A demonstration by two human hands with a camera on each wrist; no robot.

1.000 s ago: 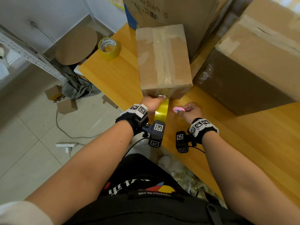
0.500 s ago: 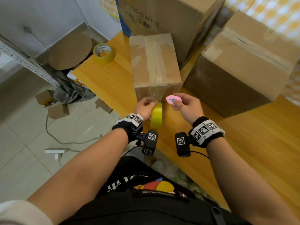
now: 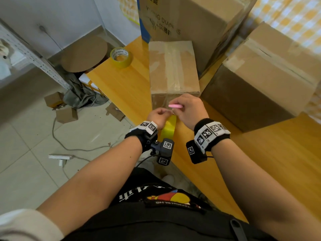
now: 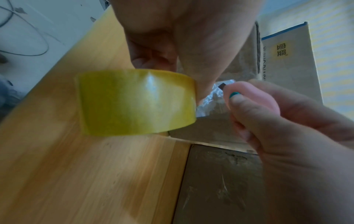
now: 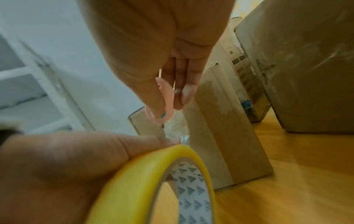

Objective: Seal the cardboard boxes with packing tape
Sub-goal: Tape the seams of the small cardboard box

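Nearest, left hand (image 3: 158, 115) closed round a roll of yellow tape (image 3: 168, 128), roll held on edge just above the near rim of the wooden table (image 3: 121, 87). Thumb seen pressed on the outer face of the roll in the right wrist view; printed white core visible inside the ring. Short crinkled length of clear tape (image 4: 210, 98) stretched from the roll toward the small box (image 3: 173, 66).

Just beside, right hand (image 3: 189, 110) pinching a small pink cutter (image 3: 175, 106) between thumb and fingertips, cutter held at the stretched tape, close to the near face of the small box. Contact of blade with tape not resolvable.

Beyond the hands, small box standing on the table, flaps down, a wide strip of clear tape laid along the middle of its top and over the near edge. Second roll of tape (image 3: 121, 57) lying flat near the far left corner of the table, well apart from the box. Large brown box (image 3: 271, 73) to the right, close to the small one. Tall printed box (image 3: 187, 23) behind, touching or nearly touching the small box; not distinguishable which.
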